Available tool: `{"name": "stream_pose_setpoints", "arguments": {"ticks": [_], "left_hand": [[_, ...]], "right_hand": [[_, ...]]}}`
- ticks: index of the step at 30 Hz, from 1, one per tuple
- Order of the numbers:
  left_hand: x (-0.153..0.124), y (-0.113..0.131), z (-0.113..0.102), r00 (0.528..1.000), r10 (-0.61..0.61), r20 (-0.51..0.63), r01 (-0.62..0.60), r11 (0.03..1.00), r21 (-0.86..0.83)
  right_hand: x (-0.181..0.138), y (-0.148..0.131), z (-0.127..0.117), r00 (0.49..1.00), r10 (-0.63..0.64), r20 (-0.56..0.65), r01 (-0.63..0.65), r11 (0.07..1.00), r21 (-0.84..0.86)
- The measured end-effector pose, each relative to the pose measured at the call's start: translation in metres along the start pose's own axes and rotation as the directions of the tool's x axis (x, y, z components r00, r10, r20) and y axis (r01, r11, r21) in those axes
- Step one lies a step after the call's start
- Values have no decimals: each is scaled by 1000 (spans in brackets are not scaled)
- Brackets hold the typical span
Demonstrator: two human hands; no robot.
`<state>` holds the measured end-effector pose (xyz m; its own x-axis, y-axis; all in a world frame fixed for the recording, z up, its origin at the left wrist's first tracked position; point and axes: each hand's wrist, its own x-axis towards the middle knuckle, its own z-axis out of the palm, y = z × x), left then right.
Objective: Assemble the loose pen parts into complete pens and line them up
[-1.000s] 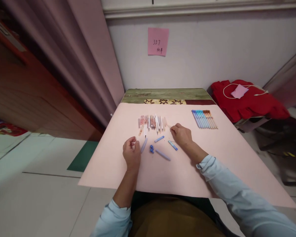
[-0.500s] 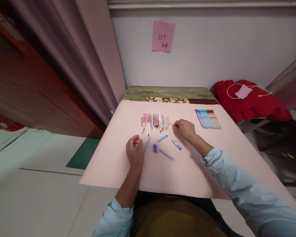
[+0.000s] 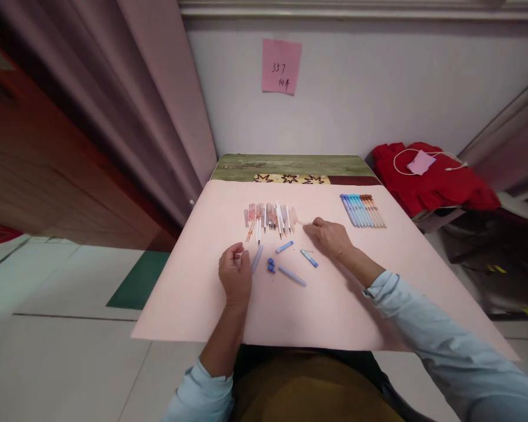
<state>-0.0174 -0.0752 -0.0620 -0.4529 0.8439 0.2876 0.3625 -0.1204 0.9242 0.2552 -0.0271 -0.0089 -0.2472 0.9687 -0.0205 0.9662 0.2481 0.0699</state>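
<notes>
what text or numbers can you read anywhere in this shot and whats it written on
"357": handwritten on the pink sticky note on the wall.
Second handwritten line under it on the same note: too small to read.
On the row of pens and the loose pen parts on the pink sheet: any print is too small to read.

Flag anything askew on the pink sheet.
The blue pen parts lie scattered at odd angles, unlike the neat row of pens at far right. One orange piece slants out of the middle row.
</notes>
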Motion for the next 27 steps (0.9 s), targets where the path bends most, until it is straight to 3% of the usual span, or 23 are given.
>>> {"name": "stream_pose_setpoints", "arguments": {"ticks": [3, 6, 10, 13, 27], "left_hand": [[0, 1, 0, 1000, 0, -5, 0, 1000, 6], [1, 1, 0, 1000, 6, 1, -6, 1000, 29], [2, 0, 0, 1000, 13, 6, -13, 999, 48], [2, -1, 1, 1000, 17, 2, -17, 999, 40], [2, -2, 0, 1000, 2, 11, -3, 1000, 18]], "right_hand": [[-8, -4, 5, 1000, -9, -15, 9, 1000, 9], [-17, -5, 13, 994, 31, -100, -17, 990, 137], [-21, -1, 18, 946, 241, -215, -153, 921, 359], [-17, 2, 15, 907, 364, -210, -245, 864, 440], [3, -7, 19, 931, 339, -133, -303, 924, 233]]}}
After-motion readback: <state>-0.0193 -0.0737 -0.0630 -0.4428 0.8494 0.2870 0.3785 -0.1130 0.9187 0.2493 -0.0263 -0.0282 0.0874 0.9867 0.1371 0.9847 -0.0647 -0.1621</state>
